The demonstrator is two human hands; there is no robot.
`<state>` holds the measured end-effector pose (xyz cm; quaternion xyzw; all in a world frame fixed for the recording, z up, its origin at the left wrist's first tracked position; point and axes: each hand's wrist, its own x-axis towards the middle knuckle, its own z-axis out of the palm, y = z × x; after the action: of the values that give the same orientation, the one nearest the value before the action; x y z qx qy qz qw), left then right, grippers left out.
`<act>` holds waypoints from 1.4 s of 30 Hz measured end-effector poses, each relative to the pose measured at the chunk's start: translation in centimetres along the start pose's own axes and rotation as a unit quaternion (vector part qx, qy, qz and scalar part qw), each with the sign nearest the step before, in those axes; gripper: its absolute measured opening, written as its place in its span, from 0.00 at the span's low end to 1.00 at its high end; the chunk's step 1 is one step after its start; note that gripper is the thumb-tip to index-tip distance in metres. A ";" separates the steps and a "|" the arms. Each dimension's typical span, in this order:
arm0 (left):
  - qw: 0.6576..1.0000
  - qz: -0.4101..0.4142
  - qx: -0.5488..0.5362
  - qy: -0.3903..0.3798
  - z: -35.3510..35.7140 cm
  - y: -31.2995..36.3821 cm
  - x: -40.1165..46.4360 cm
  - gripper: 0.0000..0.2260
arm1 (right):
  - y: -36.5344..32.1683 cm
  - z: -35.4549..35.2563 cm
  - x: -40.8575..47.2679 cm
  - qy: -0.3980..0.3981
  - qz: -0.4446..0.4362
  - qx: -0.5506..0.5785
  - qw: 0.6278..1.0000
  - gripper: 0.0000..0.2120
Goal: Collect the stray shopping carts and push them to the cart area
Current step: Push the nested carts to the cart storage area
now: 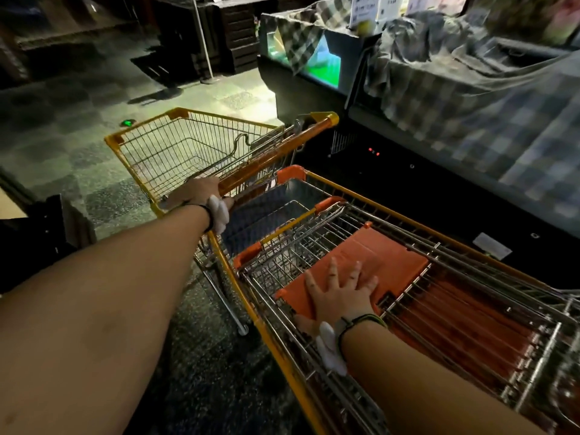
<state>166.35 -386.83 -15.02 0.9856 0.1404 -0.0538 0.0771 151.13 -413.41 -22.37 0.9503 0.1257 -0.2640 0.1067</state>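
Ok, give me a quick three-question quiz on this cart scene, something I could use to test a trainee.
1. True or false: the left hand grips the orange handle of the far cart.
2. What does the right hand rest on?
A. the checked cloth
B. the orange flap of the near cart
C. the floor
3. Fill in: the right hand's fingers are ____ (spread flat or curled).

Key
1. True; the fingers wrap the handle at its near end.
2. B; the palm lies on the flap inside the near cart.
3. Spread flat, gripping nothing.
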 end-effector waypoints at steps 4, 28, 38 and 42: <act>0.999 0.032 -0.002 0.037 -0.1 0.0 -3.4 0.17 | 0.5 0.8 0.2 0.036 -0.011 -0.008 0.999 0.46; 0.993 0.067 0.050 0.087 3.3 4.2 -18.5 0.28 | 4.0 3.4 -3.6 0.048 -0.060 0.019 0.997 0.48; 0.988 0.093 -0.017 0.123 5.3 8.4 -25.8 0.23 | 4.0 4.8 -5.4 0.044 -0.067 0.022 0.997 0.46; 0.990 0.086 -0.002 0.115 6.8 10.0 -28.2 0.25 | 3.7 4.1 -5.6 0.015 -0.059 -0.003 0.998 0.50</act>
<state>141.68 -404.99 -16.71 0.9935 0.0632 0.0674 0.0667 145.69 -419.06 -22.35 0.9448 0.1838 -0.2551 0.0916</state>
